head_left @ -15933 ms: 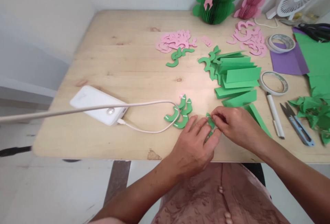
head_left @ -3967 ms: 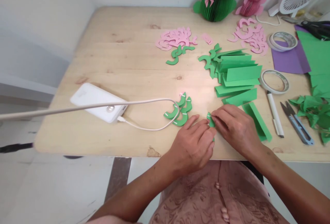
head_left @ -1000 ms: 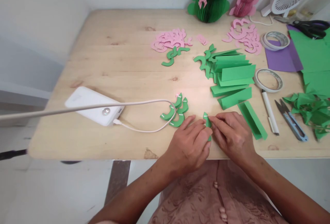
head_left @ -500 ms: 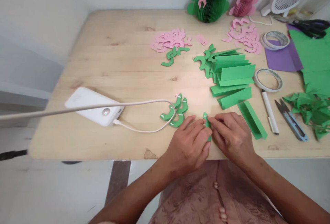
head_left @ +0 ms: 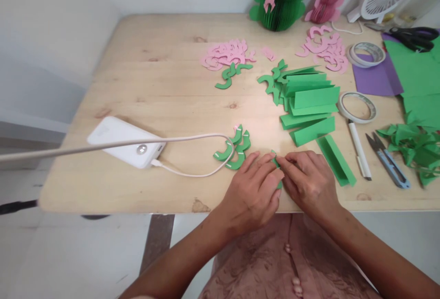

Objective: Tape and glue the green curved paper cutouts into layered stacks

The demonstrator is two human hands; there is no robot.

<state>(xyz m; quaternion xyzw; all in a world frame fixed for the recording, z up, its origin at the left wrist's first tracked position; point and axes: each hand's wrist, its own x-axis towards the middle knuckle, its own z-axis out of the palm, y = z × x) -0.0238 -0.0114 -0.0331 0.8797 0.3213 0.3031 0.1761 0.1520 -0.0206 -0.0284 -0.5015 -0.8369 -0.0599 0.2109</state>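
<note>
To the right of the power bank (head_left: 118,136), on a wooden table (head_left: 165,74), a person's right hand (head_left: 309,177) pinches the edge of a green cutout (head_left: 278,185), thumb and forefinger drawn together; the left hand (head_left: 252,191) covers much of the same piece, its fingers close-set, though whether they grip it cannot be told; white-marked green arcs (head_left: 237,165) lie nearer the power bank; a pen (head_left: 358,145) and snips (head_left: 387,159) rest farther right of it.
</note>
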